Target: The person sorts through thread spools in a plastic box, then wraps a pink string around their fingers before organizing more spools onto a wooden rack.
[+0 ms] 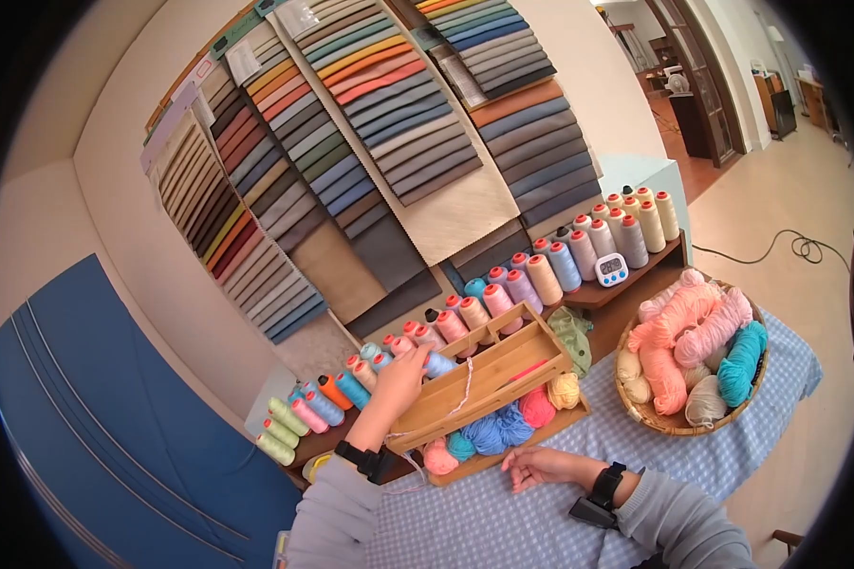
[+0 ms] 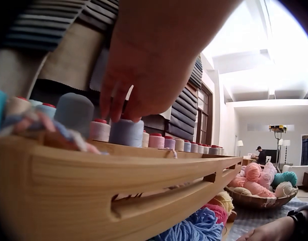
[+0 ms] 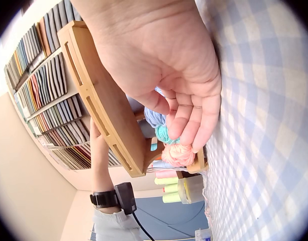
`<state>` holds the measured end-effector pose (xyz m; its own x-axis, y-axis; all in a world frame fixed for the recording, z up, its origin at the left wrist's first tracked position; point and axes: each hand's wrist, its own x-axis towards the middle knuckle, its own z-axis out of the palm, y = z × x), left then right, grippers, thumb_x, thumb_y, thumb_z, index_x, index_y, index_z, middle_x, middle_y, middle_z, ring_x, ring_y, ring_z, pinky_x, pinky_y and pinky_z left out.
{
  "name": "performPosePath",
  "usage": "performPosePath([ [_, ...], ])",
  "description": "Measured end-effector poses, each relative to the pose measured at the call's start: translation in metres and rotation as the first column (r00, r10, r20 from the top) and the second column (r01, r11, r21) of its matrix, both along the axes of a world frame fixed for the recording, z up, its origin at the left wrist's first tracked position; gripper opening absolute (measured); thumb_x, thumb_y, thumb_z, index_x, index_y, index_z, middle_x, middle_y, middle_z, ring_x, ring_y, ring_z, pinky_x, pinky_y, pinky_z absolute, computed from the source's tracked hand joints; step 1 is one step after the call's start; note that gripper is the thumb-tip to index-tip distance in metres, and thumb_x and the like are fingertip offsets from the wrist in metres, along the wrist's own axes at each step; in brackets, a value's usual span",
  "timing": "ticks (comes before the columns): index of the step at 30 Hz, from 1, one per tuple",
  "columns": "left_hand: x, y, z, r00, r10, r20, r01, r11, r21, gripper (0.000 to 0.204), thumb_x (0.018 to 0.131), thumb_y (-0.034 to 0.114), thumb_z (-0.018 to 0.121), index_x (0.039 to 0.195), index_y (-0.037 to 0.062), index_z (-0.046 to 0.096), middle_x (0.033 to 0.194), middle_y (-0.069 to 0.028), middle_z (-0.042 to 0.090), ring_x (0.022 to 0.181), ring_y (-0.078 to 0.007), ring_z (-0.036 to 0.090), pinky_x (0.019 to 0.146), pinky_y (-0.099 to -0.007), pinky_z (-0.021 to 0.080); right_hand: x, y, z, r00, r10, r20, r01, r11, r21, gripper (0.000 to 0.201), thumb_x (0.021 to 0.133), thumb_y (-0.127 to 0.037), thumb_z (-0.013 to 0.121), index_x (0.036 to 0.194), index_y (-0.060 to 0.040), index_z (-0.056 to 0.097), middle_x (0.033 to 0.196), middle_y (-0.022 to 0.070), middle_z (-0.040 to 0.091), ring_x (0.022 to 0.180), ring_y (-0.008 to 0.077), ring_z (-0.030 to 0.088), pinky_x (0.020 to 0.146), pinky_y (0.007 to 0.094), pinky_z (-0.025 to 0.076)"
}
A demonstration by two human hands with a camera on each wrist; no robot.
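My left hand reaches over the wooden two-tier rack, its fingertips pinching the top of a blue thread spool behind the rack's upper tray. A multicoloured strand lies across that bare wooden tray. Blue yarn, a pink ball, a yellow ball and a coral ball sit on the lower tier. In front of the rack, my right hand rests on the checked cloth with loosely curled fingers and holds nothing.
Rows of thread spools stand along a shelf behind the rack, with a small timer at the right. A wicker basket of yarn is on the cloth. Fabric swatches hang on the wall.
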<state>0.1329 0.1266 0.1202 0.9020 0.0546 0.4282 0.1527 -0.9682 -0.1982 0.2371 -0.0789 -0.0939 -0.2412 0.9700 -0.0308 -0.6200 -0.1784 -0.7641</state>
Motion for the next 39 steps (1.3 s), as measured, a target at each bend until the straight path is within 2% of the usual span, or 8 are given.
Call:
performPosePath([
  [7, -0.064, 0.019, 0.022, 0.981, 0.136, 0.137, -0.134, 0.991, -0.024, 0.039, 0.078, 0.010, 0.054, 0.116, 0.0111, 0.047, 0.104, -0.0129, 0.051, 0.094, -0.0325, 0.053, 0.075, -0.0406, 0.045, -0.002, -0.001, 0.004, 1.000, -0.013, 0.020, 0.013, 0.999, -0.029, 0.017, 0.090, -0.012, 0.039, 0.103, -0.0037, 0.047, 0.073, 0.0058, 0.058, 0.073, 0.0172, 0.059, 0.079, 0.0354, 0.050],
  [13, -0.173, 0.091, 0.015, 0.883, 0.448, 0.141, -0.464, 0.877, 0.121, 0.038, 0.073, 0.007, 0.055, 0.111, 0.0081, 0.051, 0.101, -0.0122, 0.051, 0.094, -0.0299, 0.053, 0.076, -0.0393, 0.046, -0.002, -0.002, 0.007, 1.000, -0.020, 0.018, 0.021, 0.999, -0.043, 0.018, 0.091, -0.013, 0.039, 0.102, -0.0032, 0.049, 0.073, 0.0063, 0.058, 0.073, 0.0178, 0.059, 0.079, 0.0361, 0.050],
  [19, -0.306, 0.167, -0.009, 0.572, 0.797, 0.194, -0.820, 0.559, 0.121, 0.041, 0.071, 0.008, 0.057, 0.112, 0.0090, 0.051, 0.104, -0.0113, 0.050, 0.096, -0.0307, 0.051, 0.074, -0.0398, 0.048, -0.001, -0.003, 0.008, 1.000, -0.022, 0.018, 0.023, 0.998, -0.053, 0.018, 0.091, -0.012, 0.038, 0.102, -0.0023, 0.049, 0.074, 0.0069, 0.058, 0.072, 0.0183, 0.060, 0.079, 0.0366, 0.050],
  [21, -0.342, 0.175, -0.020, 0.289, 0.946, 0.144, -0.957, 0.282, 0.070, 0.047, 0.073, 0.013, 0.060, 0.118, 0.0078, 0.046, 0.112, -0.0115, 0.047, 0.102, -0.0297, 0.049, 0.077, -0.0396, 0.048, -0.001, -0.002, 0.009, 0.999, -0.042, 0.010, 0.042, 0.997, -0.061, 0.018, 0.091, -0.011, 0.038, 0.101, -0.0017, 0.049, 0.074, 0.0073, 0.058, 0.072, 0.0186, 0.060, 0.079, 0.0367, 0.050],
  [24, -0.370, 0.173, -0.033, 0.083, 0.995, 0.049, -0.996, 0.084, -0.008, 0.059, 0.076, 0.020, 0.062, 0.127, 0.0075, 0.036, 0.125, -0.0120, 0.040, 0.110, -0.0288, 0.045, 0.081, -0.0398, 0.046, -0.002, -0.003, 0.011, 0.998, -0.059, 0.035, 0.062, 0.995, -0.075, 0.018, 0.090, -0.010, 0.037, 0.101, -0.0015, 0.049, 0.074, 0.0080, 0.057, 0.072, 0.0190, 0.060, 0.079, 0.0368, 0.050],
  [29, -0.370, 0.178, -0.039, 0.149, 0.989, 0.003, -0.986, 0.149, -0.070, 0.070, 0.078, 0.023, 0.062, 0.135, 0.0103, 0.024, 0.139, -0.0139, 0.027, 0.121, -0.0299, 0.036, 0.086, -0.0416, 0.044, -0.001, -0.004, 0.012, 0.996, -0.074, 0.045, 0.078, 0.992, -0.100, 0.018, 0.090, -0.010, 0.037, 0.100, -0.0009, 0.049, 0.074, 0.0097, 0.057, 0.072, 0.0213, 0.059, 0.080, 0.0387, 0.050],
  [36, -0.338, 0.207, -0.045, 0.456, 0.866, 0.202, -0.882, 0.471, -0.025, 0.064, 0.077, 0.016, 0.059, 0.133, 0.0092, 0.029, 0.140, -0.0098, 0.028, 0.127, -0.0248, 0.029, 0.090, -0.0446, 0.041, -0.003, -0.006, 0.021, 0.995, -0.084, 0.051, 0.089, 0.992, -0.095, 0.017, 0.089, -0.009, 0.037, 0.099, 0.0000, 0.048, 0.076, 0.0103, 0.056, 0.074, 0.0194, 0.058, 0.080, 0.0376, 0.050],
  [39, -0.328, 0.208, -0.047, 0.393, 0.915, 0.094, -0.914, 0.399, -0.068, 0.059, 0.075, 0.011, 0.058, 0.129, 0.0080, 0.035, 0.134, -0.0118, 0.036, 0.120, -0.0267, 0.039, 0.086, -0.0416, 0.043, -0.001, -0.006, 0.018, 0.997, -0.076, 0.032, 0.079, 0.992, -0.093, 0.017, 0.089, -0.009, 0.038, 0.099, -0.0001, 0.049, 0.076, 0.0105, 0.056, 0.075, 0.0196, 0.058, 0.080, 0.0380, 0.050],
])
